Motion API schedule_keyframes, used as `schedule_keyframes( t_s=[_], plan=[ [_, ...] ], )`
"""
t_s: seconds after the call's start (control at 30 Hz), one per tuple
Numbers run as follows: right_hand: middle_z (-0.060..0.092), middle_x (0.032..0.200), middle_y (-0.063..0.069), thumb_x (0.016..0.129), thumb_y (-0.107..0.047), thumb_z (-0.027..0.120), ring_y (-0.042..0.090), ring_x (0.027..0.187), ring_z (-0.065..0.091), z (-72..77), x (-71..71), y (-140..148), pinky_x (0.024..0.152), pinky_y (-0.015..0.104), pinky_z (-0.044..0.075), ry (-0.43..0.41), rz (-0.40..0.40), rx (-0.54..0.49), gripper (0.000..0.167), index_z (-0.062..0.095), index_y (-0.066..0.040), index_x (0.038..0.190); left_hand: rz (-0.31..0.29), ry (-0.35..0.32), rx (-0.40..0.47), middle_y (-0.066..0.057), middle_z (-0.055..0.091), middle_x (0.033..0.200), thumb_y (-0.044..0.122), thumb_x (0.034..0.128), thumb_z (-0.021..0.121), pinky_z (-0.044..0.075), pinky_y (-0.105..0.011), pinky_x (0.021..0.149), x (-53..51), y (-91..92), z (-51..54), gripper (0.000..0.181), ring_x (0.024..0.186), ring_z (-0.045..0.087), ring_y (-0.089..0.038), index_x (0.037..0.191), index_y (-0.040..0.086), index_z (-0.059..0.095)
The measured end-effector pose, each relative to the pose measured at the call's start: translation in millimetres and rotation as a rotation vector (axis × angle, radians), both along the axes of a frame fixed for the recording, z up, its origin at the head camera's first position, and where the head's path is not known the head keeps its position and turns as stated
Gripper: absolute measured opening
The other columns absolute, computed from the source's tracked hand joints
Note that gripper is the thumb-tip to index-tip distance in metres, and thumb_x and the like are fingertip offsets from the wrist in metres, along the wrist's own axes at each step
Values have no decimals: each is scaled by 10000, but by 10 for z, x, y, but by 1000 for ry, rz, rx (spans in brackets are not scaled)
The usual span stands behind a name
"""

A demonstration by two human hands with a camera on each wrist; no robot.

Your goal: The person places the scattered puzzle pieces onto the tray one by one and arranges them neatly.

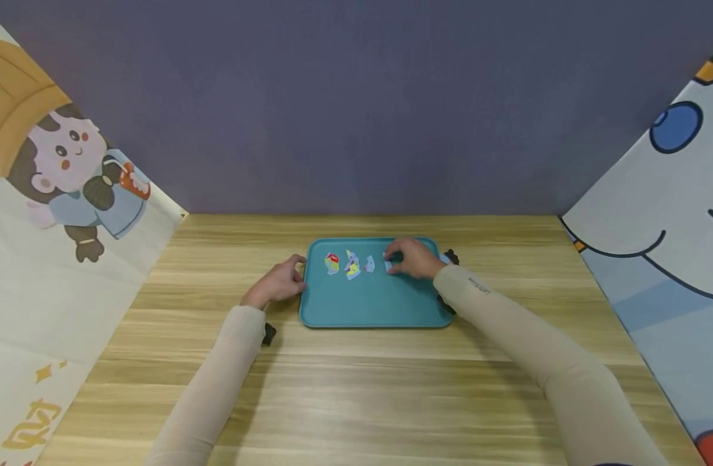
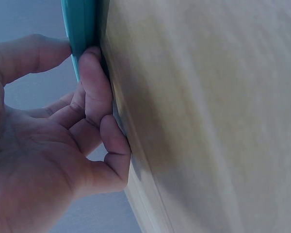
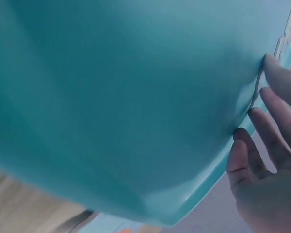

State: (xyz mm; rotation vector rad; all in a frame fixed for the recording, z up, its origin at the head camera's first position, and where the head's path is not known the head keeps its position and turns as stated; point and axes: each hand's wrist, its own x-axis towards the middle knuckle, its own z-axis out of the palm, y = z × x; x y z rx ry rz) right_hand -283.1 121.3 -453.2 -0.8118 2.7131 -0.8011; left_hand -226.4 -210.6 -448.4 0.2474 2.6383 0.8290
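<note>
A teal tray [image 1: 373,304] lies on the wooden table. My left hand [image 1: 279,283] holds its left edge, with the thumb on the rim [image 2: 80,29] and curled fingers against its side in the left wrist view. Over the tray's upper right part, my right hand [image 1: 416,259] has thumb and fingertips around a small pale puzzle piece [image 1: 388,266], mostly covered by the fingers. The right wrist view shows this thin piece [image 3: 257,87] low against the tray, under the fingertips. To its left lie a small bluish piece [image 1: 370,264], a yellow-and-purple cluster [image 1: 353,266] and a red-and-yellow piece [image 1: 332,263].
Wooden tabletop [image 1: 356,388] surrounds the tray. A pale blue printed item [image 3: 106,224] lies beyond the tray's edge, partly hidden. Behind the table stands a grey-purple wall [image 1: 356,110]; cartoon-printed panels [image 1: 41,291] flank both sides.
</note>
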Motion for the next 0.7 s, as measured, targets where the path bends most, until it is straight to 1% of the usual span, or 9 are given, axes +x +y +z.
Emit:
schedule_keyframes(
  t_s=[0.13,0.33,0.47,0.57,0.7],
  plan=[
    [590,1224,91,777,-178,791,297,1186,482,42,10,33,1003,439,347,-11,16,5,312,703,-78,1058,-10,3,4,-128,624,975,125,868,627,477,-389,769,4,10,-2,621,854,593,-241,1399,28,321],
    [516,1319,128,797,-180,775,324,1272,397,155,7,146,1036,459,307,-45,-21,-10,328,688,-64,1091,-2,-6,4,-118,625,978,132,866,637,479,-399,784,8,10,4,628,859,594,-231,1405,48,325],
    [484,1361,141,816,-152,755,330,1308,343,220,5,295,1056,472,267,-51,-33,-46,339,673,-33,1123,-2,-5,9,-124,625,977,123,863,636,479,-398,778,13,9,15,630,858,593,-235,1403,42,322],
    [458,1383,157,830,-148,740,343,1327,305,242,3,431,1058,491,251,-56,-40,-63,360,654,-16,1154,-11,-1,16,-134,628,979,114,862,634,479,-406,778,18,7,31,631,860,594,-244,1400,26,317],
    [457,1367,180,841,-146,728,361,1317,310,259,0,616,1050,512,252,-49,-53,-75,358,647,-14,1164,-19,6,18,-135,631,980,116,861,635,479,-412,782,14,3,23,632,863,598,-245,1398,20,316]
  ],
)
